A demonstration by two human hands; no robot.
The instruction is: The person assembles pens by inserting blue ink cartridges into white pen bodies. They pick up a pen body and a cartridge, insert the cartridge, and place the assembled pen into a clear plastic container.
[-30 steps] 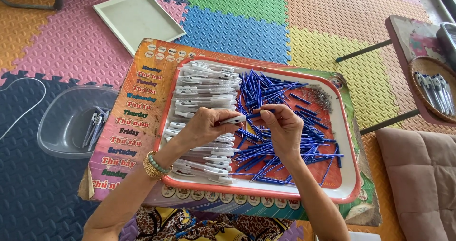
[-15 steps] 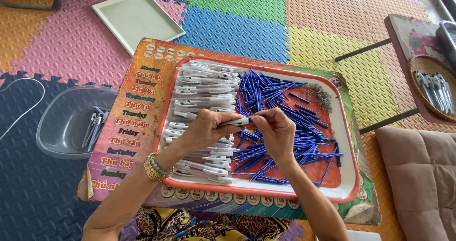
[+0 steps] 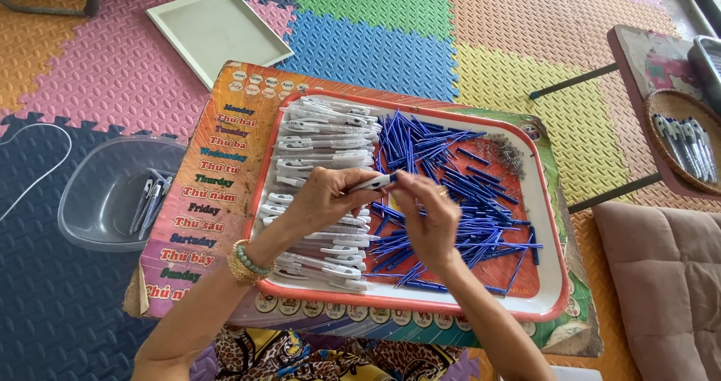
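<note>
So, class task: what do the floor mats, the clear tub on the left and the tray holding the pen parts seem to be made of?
Floor mats: probably foam, matt, with a ribbed texture and interlocking toothed edges.
Clear tub: likely plastic, see-through and slightly glossy, the mat showing through it.
Tray: probably plastic or melamine, smooth, with a white rim edged in red; the look leaves it open.

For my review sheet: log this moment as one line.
left hand: holds white pen barrel | right hand: at barrel tip | below: red-rimmed tray, blue refills, white barrels
</note>
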